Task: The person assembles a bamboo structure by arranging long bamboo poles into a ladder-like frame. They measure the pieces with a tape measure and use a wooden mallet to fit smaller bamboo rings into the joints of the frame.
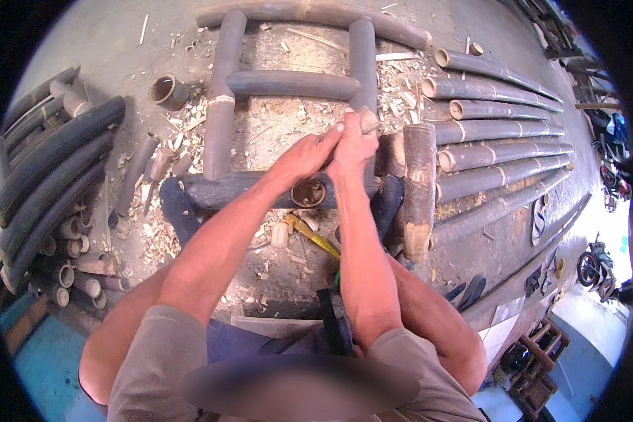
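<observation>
A frame of dark bamboo poles lies on the floor in front of me. My right hand is wrapped round a short piece of pale wood, perhaps a tool handle, whose blunt end shows above the fist. My left hand meets it from the left, fingers bent and thumb reaching to the right hand; what it grips is hidden. Both hands are over the frame's near right corner. Below them, the near pole has a round cut hole. My feet flank this pole.
Several loose bamboo poles lie at the right, beside a thick scraped bamboo piece. Curved dark bamboo parts are stacked at the left. A cut bamboo cup, wood chips and a yellow tape measure lie on the floor.
</observation>
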`<state>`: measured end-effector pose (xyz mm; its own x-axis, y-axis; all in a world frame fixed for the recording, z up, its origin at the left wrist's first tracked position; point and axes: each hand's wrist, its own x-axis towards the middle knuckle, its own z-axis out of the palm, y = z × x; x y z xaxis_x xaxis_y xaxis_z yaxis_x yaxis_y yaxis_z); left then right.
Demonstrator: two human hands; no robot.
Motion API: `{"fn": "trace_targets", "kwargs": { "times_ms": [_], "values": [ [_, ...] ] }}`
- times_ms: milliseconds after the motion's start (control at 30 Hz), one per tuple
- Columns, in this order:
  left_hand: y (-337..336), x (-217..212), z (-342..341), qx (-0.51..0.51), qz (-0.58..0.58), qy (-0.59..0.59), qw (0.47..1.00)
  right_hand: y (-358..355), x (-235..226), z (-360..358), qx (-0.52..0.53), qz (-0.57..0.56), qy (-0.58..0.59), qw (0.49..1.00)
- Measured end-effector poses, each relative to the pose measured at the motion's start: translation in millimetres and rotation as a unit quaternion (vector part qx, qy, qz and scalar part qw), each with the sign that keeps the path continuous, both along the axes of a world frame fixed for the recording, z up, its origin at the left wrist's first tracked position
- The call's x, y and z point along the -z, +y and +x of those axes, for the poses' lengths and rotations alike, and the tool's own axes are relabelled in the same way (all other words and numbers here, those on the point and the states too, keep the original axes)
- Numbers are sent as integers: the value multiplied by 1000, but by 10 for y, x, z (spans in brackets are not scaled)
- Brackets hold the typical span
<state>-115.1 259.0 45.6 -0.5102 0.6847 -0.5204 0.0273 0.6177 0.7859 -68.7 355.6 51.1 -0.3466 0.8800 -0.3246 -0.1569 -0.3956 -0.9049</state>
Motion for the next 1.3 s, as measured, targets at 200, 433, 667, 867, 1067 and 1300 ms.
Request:
{"fn": "trace_targets", "kwargs": {
  "times_ms": [200, 433, 667, 867, 1067, 1300],
  "values": [
    [-344, -22, 235, -181, 58, -76, 979, -288, -207, -133, -209, 58, -52, 975],
    [-608, 128, 773, -393, 246, -110, 879, -556, -383, -79, -404, 117, -87, 903],
    [-752, 502, 1205, -399, 92, 296, 863, -1037, -298, 49, -684, 258, -123, 671],
    [-415, 112, 1036, -568, 230, -85, 786, -643, -265, -141, -658, 170, -122, 724],
    [-243, -32, 548, -430, 221, -197, 853, -104, -86, -638, -642, 41, -145, 752],
    [-122, 130, 474, -346, 172, -216, 897, 110, -10, -512, -544, -18, -188, 818]
  ]
}}
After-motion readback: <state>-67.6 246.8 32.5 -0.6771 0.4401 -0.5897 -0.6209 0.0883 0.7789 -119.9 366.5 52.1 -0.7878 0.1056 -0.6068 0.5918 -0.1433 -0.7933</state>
